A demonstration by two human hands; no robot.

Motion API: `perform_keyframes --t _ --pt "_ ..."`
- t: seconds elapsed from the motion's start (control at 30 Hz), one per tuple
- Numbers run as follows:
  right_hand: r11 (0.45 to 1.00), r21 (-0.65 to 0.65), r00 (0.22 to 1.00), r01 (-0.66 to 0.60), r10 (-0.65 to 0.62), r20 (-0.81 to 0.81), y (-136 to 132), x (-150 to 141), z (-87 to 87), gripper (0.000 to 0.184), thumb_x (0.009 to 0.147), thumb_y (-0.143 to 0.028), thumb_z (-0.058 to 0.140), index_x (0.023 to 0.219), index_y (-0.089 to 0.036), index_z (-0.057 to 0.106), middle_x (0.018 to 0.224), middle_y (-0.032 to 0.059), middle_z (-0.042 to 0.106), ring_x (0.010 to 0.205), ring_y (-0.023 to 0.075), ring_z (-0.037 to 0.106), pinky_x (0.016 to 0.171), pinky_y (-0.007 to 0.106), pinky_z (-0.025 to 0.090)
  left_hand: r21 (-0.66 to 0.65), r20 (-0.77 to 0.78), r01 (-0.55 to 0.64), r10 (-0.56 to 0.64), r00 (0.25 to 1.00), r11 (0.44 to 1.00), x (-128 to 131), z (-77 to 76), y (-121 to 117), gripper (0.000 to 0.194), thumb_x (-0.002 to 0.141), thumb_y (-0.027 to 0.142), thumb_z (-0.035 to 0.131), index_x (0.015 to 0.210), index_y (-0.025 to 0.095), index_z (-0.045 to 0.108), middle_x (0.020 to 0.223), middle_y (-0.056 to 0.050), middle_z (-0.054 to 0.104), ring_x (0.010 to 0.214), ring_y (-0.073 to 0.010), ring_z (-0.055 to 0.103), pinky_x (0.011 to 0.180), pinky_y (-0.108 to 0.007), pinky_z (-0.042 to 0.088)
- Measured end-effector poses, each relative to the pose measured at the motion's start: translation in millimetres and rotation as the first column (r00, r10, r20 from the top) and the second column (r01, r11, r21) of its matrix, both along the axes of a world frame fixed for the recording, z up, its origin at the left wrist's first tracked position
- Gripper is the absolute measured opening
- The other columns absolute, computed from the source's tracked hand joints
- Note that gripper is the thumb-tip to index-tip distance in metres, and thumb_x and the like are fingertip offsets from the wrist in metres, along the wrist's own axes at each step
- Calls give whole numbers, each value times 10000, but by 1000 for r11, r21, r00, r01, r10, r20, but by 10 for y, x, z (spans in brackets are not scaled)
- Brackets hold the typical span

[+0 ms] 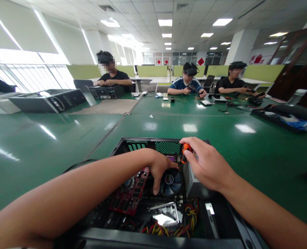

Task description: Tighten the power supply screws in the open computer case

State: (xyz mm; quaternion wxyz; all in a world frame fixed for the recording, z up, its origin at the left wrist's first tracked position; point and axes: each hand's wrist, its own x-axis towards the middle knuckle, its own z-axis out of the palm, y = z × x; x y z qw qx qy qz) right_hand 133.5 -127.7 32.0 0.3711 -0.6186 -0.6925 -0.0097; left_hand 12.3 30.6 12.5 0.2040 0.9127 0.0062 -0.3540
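Two bare hands work inside an open computer case (156, 235) on a green bench (148, 128), in a head-camera view. The left hand (160, 167) arches over a round black cooling fan (169, 179), thumb at its left side and fingers at its far edge; whether it grips or merely steadies cannot be told. The right hand (207, 162) is closed around an orange-and-black screwdriver (186, 148), held roughly upright at the fan's far right, beside a grey metal box (198, 186). A red circuit board (130, 199) tilts to the left; colored cables (191, 214) bunch nearby.

The moment appears to be one of tool work around the fan's mounting, its tip hidden from view. Any turn would call for a seated tip, a straight shaft and a steady fan. Three co-workers sit across the bench, at the far side.
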Motion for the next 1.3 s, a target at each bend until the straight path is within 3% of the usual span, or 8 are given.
perform_keyframes --t 0.23,0.33,0.47,0.67,0.87,1.13,1.3 --pt "1000 -2 1000 13 -13 10 16 -4 4 291 853 -153 418 1119 -213 519 1008 73 613 923 211 581 801 371 453 30 -2 -18 18 1000 999 -3 24 -25 1192 315 436 807 1366 184 303 1394 -124 391 1258 -313 381 1029 -373 312" --pt "999 -5 999 33 -33 15 24 -1 1 279 851 -174 442 1115 -211 525 985 75 615 907 214 586 791 374 452 96 -4 -29 29 1000 995 1 43 -38 1250 311 472 798 1387 131 261 1410 -162 358 1265 -329 365 1038 -378 299" --pt "999 1 998 51 -51 24 29 5 -7 216 852 -237 479 1052 -214 556 935 72 617 873 213 593 771 373 451 144 -11 -21 23 1000 989 8 40 -36 1209 312 508 783 1354 99 328 1396 -175 378 1254 -342 377 1034 -379 306" --pt "998 3 998 56 -56 34 23 13 -11 262 849 -214 464 1092 -217 564 950 73 608 895 216 584 786 389 453 121 26 -52 49 998 991 5 -39 17 1163 310 402 795 1349 138 345 1400 -143 388 1258 -326 379 1041 -372 296" --pt "999 -15 999 40 -39 34 29 16 -21 381 847 -119 398 1202 -215 493 1088 74 590 1037 224 535 883 408 423 89 19 -69 68 998 994 16 -55 72 1001 315 359 787 1253 197 477 1305 -74 514 1193 -321 456 1018 -365 338" --pt "999 -24 999 46 -47 -8 13 -23 -2 154 848 -279 500 973 -211 557 913 61 606 842 214 574 761 381 451 165 -48 -63 72 996 984 7 30 9 1221 288 519 780 1345 84 350 1365 -179 418 1225 -365 406 1029 -399 317" --pt "999 19 998 -27 28 -52 -18 -13 7 272 862 -209 465 1127 -210 527 997 69 606 928 209 568 822 376 436 103 -39 -77 81 996 992 -2 23 33 1132 295 500 794 1297 127 423 1306 -146 495 1178 -352 460 1003 -408 347"
